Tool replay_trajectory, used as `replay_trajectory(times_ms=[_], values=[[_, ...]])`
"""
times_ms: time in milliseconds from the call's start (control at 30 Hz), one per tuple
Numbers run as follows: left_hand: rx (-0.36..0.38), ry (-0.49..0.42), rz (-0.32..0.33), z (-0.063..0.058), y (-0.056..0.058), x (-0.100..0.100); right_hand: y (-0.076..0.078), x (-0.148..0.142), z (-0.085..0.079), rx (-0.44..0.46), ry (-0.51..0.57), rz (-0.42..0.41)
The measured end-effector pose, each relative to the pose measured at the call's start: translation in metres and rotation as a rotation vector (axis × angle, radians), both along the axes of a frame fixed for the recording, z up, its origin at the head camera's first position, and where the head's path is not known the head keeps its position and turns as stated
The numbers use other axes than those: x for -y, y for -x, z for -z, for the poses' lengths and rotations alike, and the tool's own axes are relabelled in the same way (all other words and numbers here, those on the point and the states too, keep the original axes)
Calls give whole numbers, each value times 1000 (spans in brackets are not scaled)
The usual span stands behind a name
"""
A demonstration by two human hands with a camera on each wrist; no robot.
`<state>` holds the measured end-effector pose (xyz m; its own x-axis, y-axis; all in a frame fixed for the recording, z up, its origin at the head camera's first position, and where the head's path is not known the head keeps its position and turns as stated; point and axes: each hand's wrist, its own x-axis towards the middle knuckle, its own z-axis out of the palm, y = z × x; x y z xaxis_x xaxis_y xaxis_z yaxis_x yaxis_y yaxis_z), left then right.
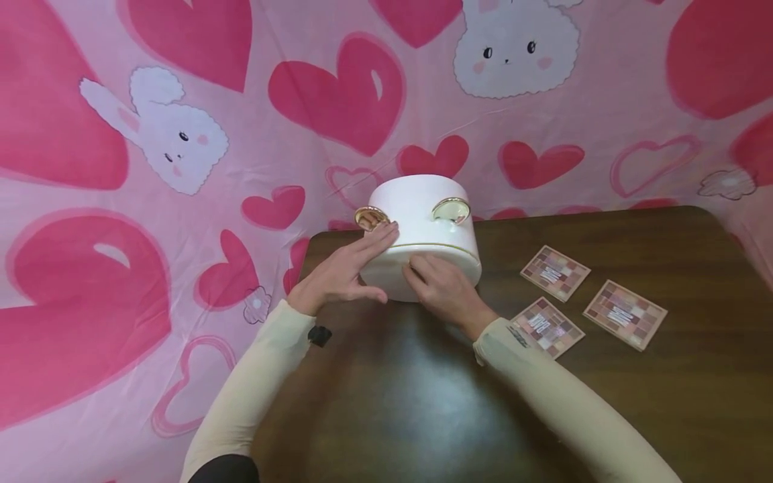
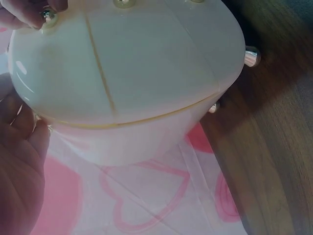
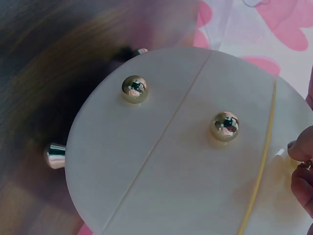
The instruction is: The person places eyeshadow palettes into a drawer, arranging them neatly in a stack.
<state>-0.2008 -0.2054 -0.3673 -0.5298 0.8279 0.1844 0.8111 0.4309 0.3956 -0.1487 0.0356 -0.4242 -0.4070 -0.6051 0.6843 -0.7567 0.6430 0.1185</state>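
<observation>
A white rounded box [image 1: 417,208] stands on the table, with two gold-rimmed ear-shaped pieces on top. Thin seams and a gold line [image 3: 264,152] cross its front face. My right hand [image 1: 443,285] pinches a small gold knob [image 2: 49,18] on that face, between thumb and fingertips. Two more round knobs [image 3: 225,126] show lower on the front. My left hand [image 1: 341,274] rests on the box's upper left edge with its fingers straight, beside the left ear [image 1: 370,218]. Gold feet [image 2: 252,56] stick out from the box's underside.
Three makeup palettes [image 1: 625,314] lie on the dark wooden table [image 1: 423,402], right of the box. A pink cloth [image 1: 338,20] with hearts and bunnies hangs behind and to the left. The box stands near the table's back left edge.
</observation>
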Motion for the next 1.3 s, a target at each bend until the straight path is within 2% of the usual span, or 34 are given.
replay_trajectory(times_ms=[300, 467, 800, 1300], values=[[34, 35, -18, -1, -2, 1, -14, -3, -2, 24, -41, -11], [43, 46, -8, -3, 0, 0, -19, -6, -3, -9, -47, -45], [47, 19, 10, -1, 2, 1, -34, -8, -6, -77, -131, -86], [48, 41, 7, -3, 3, 2, -56, -5, -4, -143, -129, -129]])
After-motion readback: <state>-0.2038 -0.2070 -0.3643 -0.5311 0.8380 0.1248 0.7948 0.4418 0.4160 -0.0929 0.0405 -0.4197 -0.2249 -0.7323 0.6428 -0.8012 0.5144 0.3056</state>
